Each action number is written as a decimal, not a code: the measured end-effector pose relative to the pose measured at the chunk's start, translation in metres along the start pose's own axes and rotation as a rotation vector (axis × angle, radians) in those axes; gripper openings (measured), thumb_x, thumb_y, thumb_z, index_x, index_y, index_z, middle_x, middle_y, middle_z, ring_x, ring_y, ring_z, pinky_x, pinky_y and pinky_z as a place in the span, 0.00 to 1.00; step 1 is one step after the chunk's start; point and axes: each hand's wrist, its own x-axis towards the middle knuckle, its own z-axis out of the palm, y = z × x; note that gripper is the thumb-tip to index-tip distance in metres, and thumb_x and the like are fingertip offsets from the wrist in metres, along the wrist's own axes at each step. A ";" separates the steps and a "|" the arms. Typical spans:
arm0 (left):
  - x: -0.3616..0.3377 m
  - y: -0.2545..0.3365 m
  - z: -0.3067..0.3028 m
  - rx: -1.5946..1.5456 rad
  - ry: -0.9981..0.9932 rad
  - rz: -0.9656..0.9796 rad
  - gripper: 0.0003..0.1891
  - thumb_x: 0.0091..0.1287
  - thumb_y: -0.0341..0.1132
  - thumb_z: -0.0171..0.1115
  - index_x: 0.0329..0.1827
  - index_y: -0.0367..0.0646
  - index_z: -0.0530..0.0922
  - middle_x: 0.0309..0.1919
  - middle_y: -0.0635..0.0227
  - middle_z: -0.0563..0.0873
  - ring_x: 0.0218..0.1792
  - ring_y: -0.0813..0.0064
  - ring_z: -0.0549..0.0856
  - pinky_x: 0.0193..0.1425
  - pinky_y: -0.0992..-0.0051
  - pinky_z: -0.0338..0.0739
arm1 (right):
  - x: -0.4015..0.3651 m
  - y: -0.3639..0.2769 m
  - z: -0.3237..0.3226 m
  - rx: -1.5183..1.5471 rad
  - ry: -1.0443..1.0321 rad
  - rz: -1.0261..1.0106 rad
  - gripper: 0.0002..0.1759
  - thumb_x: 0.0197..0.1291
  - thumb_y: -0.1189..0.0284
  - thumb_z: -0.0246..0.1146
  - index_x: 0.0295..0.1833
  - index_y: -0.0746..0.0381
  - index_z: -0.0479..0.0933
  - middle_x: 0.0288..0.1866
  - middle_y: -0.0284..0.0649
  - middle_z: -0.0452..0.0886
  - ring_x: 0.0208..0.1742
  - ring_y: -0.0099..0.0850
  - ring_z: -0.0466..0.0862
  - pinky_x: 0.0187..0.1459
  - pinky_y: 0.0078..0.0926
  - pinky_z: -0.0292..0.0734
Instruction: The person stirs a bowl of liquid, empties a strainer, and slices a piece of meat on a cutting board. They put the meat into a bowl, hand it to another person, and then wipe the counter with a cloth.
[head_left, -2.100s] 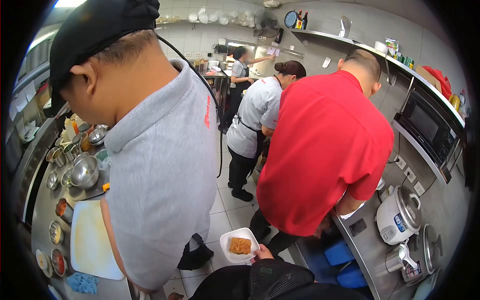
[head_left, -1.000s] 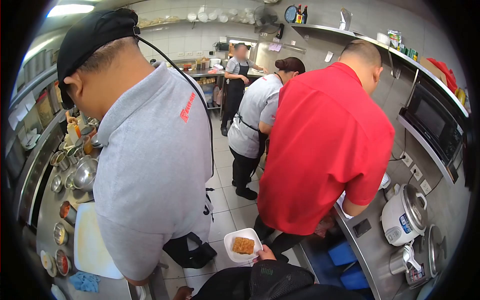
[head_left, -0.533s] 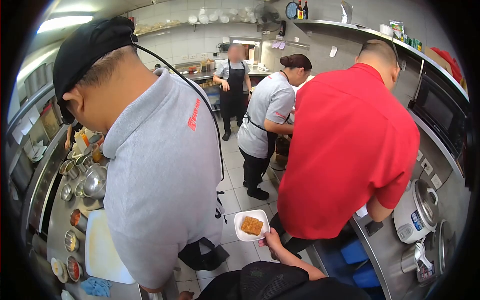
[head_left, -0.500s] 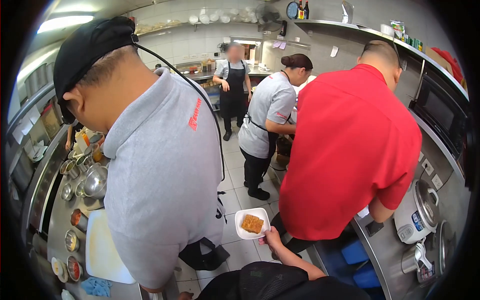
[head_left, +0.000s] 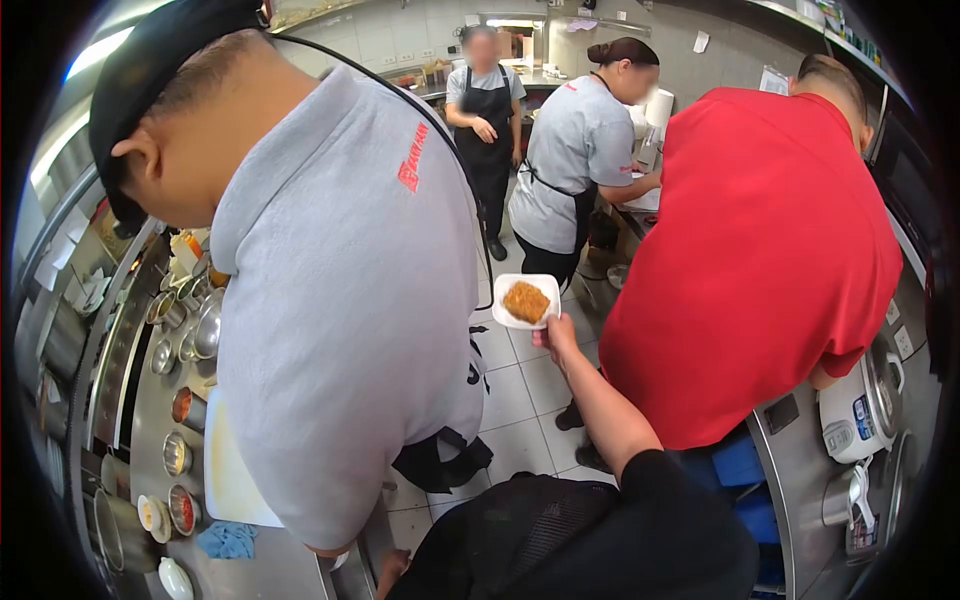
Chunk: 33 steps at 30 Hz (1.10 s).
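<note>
A small white square dish [head_left: 505,313] with a piece of golden-brown fried food [head_left: 526,301] on it is held out ahead of me. My right hand [head_left: 557,336] grips its near right edge, the arm stretched forward between two people. Low in the view, beside the counter at the left, part of my left hand [head_left: 394,568] shows near my body; its fingers are too hidden to read.
A person in grey [head_left: 350,260] stands close at left, one in red [head_left: 760,270] at right. Two more people [head_left: 580,150] [head_left: 487,120] are farther ahead. The left counter holds bowls, a white cutting board [head_left: 235,470] and a blue cloth [head_left: 228,540]; a rice cooker [head_left: 855,415] stands right.
My right hand has moved forward and up in view with the dish, and more of my arm shows. The view has shifted, and the person in red appears farther right.
</note>
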 end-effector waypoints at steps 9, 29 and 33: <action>-0.072 0.070 0.029 -0.322 0.018 -0.405 0.17 0.60 0.47 0.53 0.37 0.41 0.78 0.32 0.51 0.83 0.36 0.49 0.82 0.38 0.53 0.76 | 0.091 -0.060 0.074 0.118 -0.016 -0.045 0.17 0.59 0.72 0.48 0.51 0.70 0.67 0.35 0.46 0.76 0.26 0.31 0.80 0.22 0.31 0.82; -0.087 0.250 0.018 -0.934 0.281 -0.959 0.18 0.64 0.46 0.54 0.43 0.38 0.77 0.31 0.57 0.83 0.29 0.59 0.84 0.29 0.61 0.78 | 0.166 -0.093 0.140 0.050 -0.055 -0.041 0.17 0.55 0.71 0.51 0.45 0.73 0.71 0.29 0.46 0.78 0.21 0.31 0.80 0.19 0.29 0.81; -0.089 0.274 -0.004 -1.056 0.375 -1.013 0.18 0.65 0.45 0.54 0.44 0.38 0.77 0.31 0.58 0.84 0.28 0.61 0.85 0.27 0.62 0.78 | 0.195 -0.072 0.147 0.040 -0.106 0.012 0.20 0.61 0.64 0.51 0.47 0.71 0.71 0.30 0.46 0.78 0.23 0.32 0.80 0.22 0.33 0.82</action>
